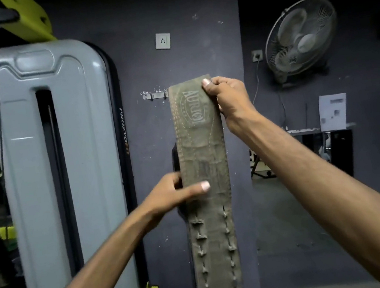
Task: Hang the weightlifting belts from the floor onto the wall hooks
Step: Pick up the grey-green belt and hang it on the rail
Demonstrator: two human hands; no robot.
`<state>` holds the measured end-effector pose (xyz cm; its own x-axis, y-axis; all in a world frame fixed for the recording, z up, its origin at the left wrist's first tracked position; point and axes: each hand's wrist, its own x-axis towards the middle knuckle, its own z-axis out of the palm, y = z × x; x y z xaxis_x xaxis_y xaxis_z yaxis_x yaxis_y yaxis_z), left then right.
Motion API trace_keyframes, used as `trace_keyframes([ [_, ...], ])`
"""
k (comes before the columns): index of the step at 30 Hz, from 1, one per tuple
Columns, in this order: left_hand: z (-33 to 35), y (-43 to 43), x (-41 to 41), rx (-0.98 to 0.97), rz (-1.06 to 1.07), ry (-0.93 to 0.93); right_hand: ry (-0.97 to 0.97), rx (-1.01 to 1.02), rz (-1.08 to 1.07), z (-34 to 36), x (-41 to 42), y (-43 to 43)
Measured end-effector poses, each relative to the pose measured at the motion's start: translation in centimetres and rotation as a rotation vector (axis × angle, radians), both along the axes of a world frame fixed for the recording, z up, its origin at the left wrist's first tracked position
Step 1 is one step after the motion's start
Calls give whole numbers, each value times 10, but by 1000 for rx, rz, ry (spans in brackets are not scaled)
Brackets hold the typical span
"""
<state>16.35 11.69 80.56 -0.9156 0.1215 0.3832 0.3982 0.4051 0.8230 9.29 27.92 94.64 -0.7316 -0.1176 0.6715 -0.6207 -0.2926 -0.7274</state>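
Observation:
A worn olive-brown weightlifting belt [201, 156] hangs straight down in front of the dark wall, with a stamped logo near its top and two rows of holes lower down. My right hand [226, 98] pinches the belt's top right corner, level with the metal hook rail [155, 96] on the wall; the belt covers the rail's right end. My left hand [178, 193] grips the belt's left edge at mid-height, thumb across the front. Something dark shows behind the belt at its left edge; I cannot tell what it is.
A grey weight-stack cover [56, 161] of a gym machine with yellow-green frame parts stands close on the left. A wall socket [162, 40] sits above the rail. A wall fan [300, 37] hangs at the right, with a paper notice [333, 111] below it.

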Motion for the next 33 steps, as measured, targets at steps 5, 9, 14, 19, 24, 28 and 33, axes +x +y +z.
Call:
trace_keyframes([
  [5,103,9,-6,563,-234,88,51,77,3,-3,6,5],
  [9,140,17,-18,629,-125,67,85,103,-7,-7,7,13],
  [14,139,30,-27,736,-89,160,157,216,42,-41,20,34],
  [19,136,30,-21,648,-42,236,178,511,34,-120,30,39],
  [24,126,24,-21,597,-8,269,26,411,234,-87,8,37],
  [28,112,19,-10,429,-20,333,-329,160,461,-36,-16,29],
  [33,90,8,-5,376,-68,243,-373,17,457,-19,-16,3],
])
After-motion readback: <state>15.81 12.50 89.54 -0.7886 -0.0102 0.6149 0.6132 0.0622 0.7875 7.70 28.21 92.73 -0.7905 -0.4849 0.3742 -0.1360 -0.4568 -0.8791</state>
